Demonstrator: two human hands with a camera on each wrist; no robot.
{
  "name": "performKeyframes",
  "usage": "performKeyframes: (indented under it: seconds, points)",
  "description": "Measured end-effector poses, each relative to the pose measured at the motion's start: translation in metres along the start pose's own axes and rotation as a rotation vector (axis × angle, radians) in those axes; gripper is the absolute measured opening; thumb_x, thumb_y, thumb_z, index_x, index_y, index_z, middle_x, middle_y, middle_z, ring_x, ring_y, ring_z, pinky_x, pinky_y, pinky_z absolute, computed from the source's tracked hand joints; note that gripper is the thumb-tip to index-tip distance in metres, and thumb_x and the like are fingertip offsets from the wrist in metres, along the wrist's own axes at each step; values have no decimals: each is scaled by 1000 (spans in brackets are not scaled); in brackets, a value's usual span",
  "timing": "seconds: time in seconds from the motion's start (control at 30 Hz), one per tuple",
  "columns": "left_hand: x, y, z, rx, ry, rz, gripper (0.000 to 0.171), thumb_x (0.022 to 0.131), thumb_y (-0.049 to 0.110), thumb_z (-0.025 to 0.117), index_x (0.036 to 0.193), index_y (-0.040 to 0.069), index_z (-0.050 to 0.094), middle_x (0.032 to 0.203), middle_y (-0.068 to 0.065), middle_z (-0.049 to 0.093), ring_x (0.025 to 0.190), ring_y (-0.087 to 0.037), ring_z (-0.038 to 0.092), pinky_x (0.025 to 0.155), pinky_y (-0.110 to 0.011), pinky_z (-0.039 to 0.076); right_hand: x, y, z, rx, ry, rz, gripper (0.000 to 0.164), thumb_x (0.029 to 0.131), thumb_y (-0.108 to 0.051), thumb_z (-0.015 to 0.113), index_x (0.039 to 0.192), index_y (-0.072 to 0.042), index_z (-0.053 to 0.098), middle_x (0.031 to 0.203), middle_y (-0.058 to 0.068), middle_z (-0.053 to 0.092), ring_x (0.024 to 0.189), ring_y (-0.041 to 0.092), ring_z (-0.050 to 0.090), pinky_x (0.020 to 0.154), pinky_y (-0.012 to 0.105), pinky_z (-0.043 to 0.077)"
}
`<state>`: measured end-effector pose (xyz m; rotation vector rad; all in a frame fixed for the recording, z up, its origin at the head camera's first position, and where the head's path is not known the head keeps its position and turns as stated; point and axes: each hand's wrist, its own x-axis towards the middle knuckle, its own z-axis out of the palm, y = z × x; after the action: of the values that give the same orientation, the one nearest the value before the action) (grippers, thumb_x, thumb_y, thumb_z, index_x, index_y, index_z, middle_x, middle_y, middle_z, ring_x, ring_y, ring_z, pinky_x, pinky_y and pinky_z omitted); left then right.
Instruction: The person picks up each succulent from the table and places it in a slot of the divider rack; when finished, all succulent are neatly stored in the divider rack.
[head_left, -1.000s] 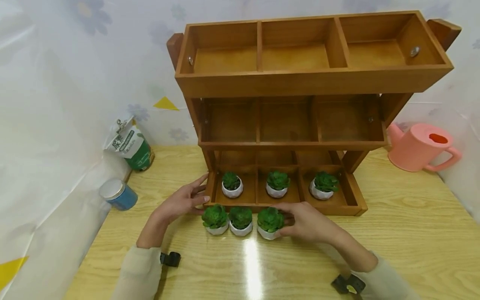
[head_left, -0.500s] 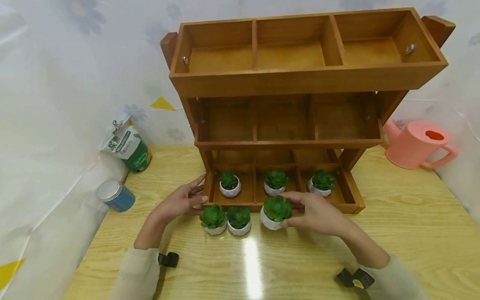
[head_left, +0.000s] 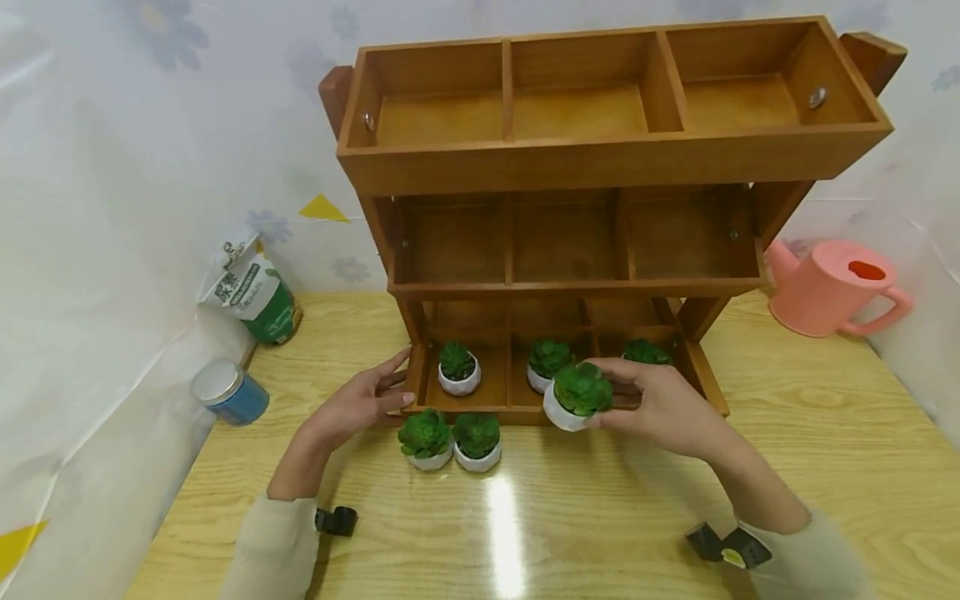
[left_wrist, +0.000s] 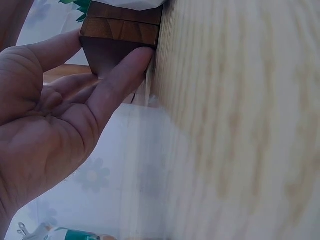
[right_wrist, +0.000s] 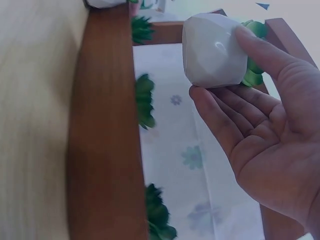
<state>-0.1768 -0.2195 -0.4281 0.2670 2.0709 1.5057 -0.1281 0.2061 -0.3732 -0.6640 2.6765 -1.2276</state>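
Note:
My right hand (head_left: 660,404) pinches a potted succulent (head_left: 583,390) between thumb and fingers, holding it tilted over the front edge of the bottom tier. In the right wrist view its faceted white pot (right_wrist: 215,50) is toward the camera, with green leaves showing behind. My left hand (head_left: 360,408) rests its extended fingers against the left end of the wooden shelf (head_left: 615,162); the left wrist view shows fingertips touching the wooden end (left_wrist: 117,32). Two potted succulents, a left one (head_left: 425,437) and a right one (head_left: 477,440), stand on the table before the shelf.
In the bottom tier sit a left succulent (head_left: 458,367), a middle succulent (head_left: 550,360) and a right succulent (head_left: 647,352), the last partly hidden by my right hand. A pink watering can (head_left: 832,287) stands right; a blue jar (head_left: 231,392) and a green-white pouch (head_left: 255,293) stand left.
My right hand has lifted the succulent from the table beside the other two and carried it right and up toward the shelf. The left hand has stayed at the shelf's end.

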Motion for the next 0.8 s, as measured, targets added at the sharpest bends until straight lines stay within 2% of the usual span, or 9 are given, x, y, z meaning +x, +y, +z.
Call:
performKeyframes:
  seconds: [0.17, 0.43, 0.47, 0.67, 0.8]
  points:
    - [-1, 0, 0, -6, 12, 6, 78, 105, 23, 58, 165, 30, 8, 169, -19, 17, 143, -43, 43, 100, -51, 56, -3, -2, -12, -19, 79, -13, 60, 83, -30, 86, 137, -15, 64, 118, 3, 74, 97, 4, 72, 80, 21, 60]
    - [-1, -2, 1, -24, 8, -2, 77, 105, 22, 58, 164, 30, 9, 169, -20, 14, 147, -43, 36, 100, -49, 56, -11, -1, -38, -68, 193, 23, 59, 83, -23, 86, 136, -13, 64, 108, 4, 76, 91, -6, 68, 72, 15, 57]
    - [-2, -2, 1, -25, 11, -3, 77, 105, 22, 58, 164, 30, 9, 169, -20, 14, 147, -43, 37, 100, -49, 56, -12, -1, -42, -71, 213, 27, 59, 82, -22, 87, 136, -12, 64, 107, 2, 76, 91, -7, 68, 71, 14, 57]
    - [-2, -3, -2, -37, 8, 1, 78, 105, 22, 58, 165, 29, 8, 169, -22, 13, 146, -45, 38, 99, -49, 57, -14, -2, -70, -82, 280, 41, 61, 83, -18, 86, 139, -11, 63, 103, -27, 69, 92, -15, 64, 70, 9, 54]
    - [0, -2, -1, -49, 5, -8, 79, 104, 22, 59, 165, 28, 9, 169, -22, 15, 144, -44, 41, 96, -48, 58, -14, -2, -87, -81, 347, 25, 59, 81, -11, 87, 135, -6, 65, 98, -33, 67, 87, -16, 65, 69, 5, 52]
